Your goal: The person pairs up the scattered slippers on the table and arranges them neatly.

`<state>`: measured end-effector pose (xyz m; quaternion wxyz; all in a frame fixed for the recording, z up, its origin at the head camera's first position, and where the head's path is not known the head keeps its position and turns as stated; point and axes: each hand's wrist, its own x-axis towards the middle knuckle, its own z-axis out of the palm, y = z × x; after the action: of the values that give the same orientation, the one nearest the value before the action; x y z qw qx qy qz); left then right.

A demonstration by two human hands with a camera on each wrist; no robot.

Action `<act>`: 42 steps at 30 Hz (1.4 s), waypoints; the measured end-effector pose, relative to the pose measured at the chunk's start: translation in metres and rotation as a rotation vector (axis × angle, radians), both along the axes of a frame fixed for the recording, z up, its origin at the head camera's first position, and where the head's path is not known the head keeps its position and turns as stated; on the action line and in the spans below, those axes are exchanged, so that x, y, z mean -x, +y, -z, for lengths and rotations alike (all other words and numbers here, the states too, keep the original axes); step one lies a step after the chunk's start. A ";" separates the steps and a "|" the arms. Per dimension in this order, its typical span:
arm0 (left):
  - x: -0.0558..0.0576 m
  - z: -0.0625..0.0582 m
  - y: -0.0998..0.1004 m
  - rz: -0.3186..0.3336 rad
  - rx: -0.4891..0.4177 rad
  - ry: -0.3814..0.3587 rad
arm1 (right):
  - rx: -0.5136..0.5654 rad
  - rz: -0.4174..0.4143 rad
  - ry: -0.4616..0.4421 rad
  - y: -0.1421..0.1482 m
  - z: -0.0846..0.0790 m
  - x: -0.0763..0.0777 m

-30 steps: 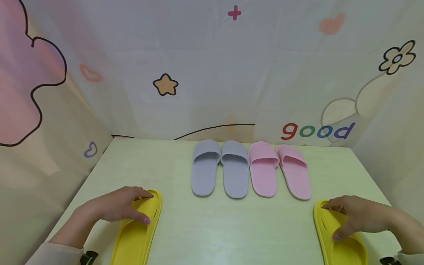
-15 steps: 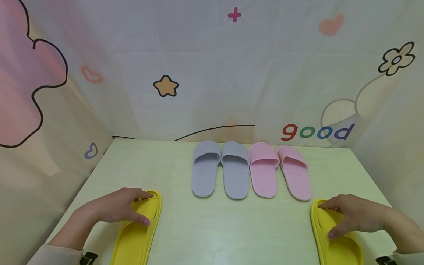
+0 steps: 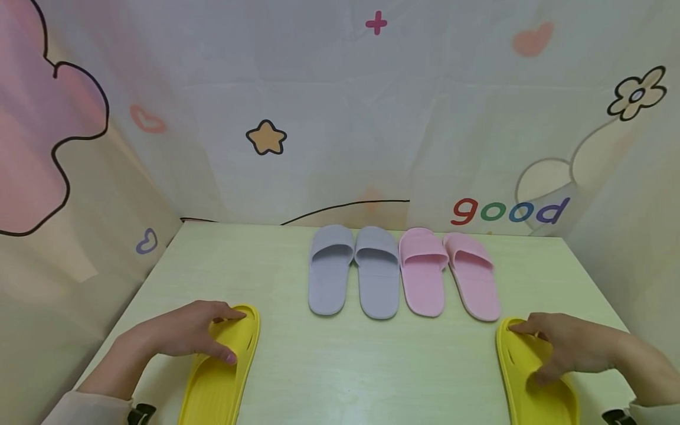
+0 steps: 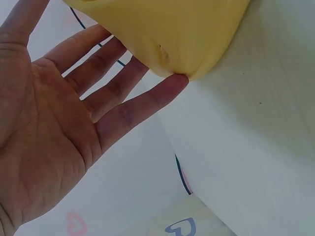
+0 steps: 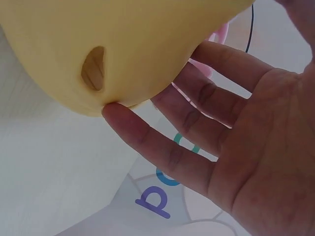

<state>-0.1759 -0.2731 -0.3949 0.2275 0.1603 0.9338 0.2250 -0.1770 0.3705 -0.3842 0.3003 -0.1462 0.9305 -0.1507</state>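
While left hand (image 3: 191,330) and right hand (image 3: 574,343), loosely spread, touch smooth, rubbery-looking yellow slides (image 3: 212,383), the backdrop (image 3: 340,112) says "good".

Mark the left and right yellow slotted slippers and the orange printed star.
Left yellow slotted slipper (image 3: 213,385): head view, on its insole.
Right yellow slotted slipper (image 3: 526,357): head view, on its strap.
Orange printed star (image 3: 266,137): head view, on its centre.

On one desk (image 3: 372,372), two yellow slippers (image 3: 212,383) (image 3: 552,404), two grey slippers (image 3: 328,289) (image 3: 378,295) and two pink slippers (image 3: 423,289) (image 3: 476,295) are showing, totalling six slippers, while two hands (image 3: 186,330) (image 3: 576,345), two sleeves (image 3: 87,408) (image 3: 656,415), one printed word (image 3: 510,211), one printed plus sign (image 3: 376,23) and one printed flower (image 3: 637,94) are also showing.
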 end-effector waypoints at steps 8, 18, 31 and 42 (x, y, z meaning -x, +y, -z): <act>0.002 0.001 -0.003 0.027 -0.012 0.009 | 0.006 -0.101 0.108 -0.010 -0.005 -0.002; 0.005 0.001 -0.004 0.051 -0.013 -0.007 | 0.051 -0.100 0.115 -0.042 -0.011 -0.002; 0.008 -0.002 -0.005 0.055 0.006 -0.012 | 0.098 -0.177 0.152 -0.084 -0.020 -0.002; 0.006 0.000 -0.005 0.020 -0.003 -0.038 | 0.128 -0.224 0.176 -0.119 -0.025 -0.001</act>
<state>-0.1818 -0.2780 -0.3954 0.2471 0.1658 0.9273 0.2272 -0.1763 0.2516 -0.3594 0.2225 -0.2803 0.9196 -0.1618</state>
